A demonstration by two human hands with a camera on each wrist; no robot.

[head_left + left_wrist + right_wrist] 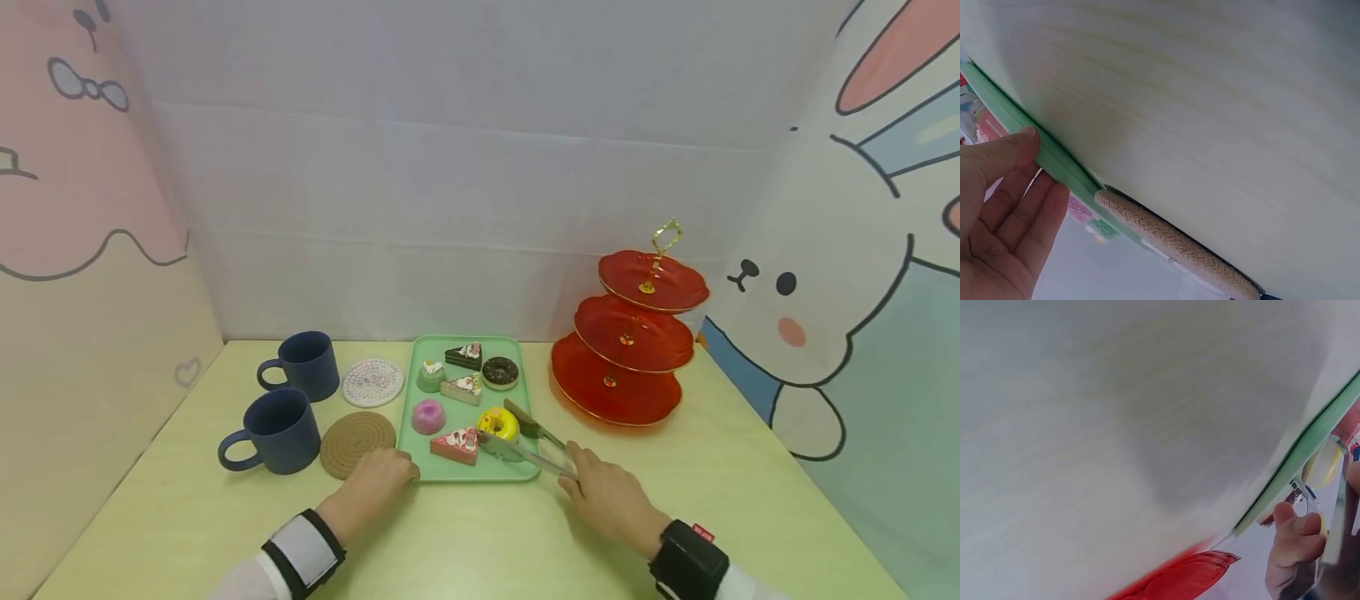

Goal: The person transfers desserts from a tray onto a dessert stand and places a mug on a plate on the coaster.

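My right hand (611,496) grips a pair of metal serving tongs (543,460) by the handle end. The tong arms stand on either side of a yellow-iced donut (498,424) on the green tray (480,473); whether they touch it I cannot tell. My left hand (378,479) holds the tray's near left corner, thumb and fingers pinching the rim (1054,159) in the left wrist view. Also on the tray lie a pink cake slice (456,447), a purple round cake (428,417), a chocolate donut (500,372), a green cake (431,377) and two more slices.
A red three-tier stand (617,392) with a gold handle is at the back right. Two dark blue mugs (281,431) stand on the left, beside a woven brown coaster (357,443) and a speckled white coaster (372,382). Cloth walls (480,192) enclose the table.
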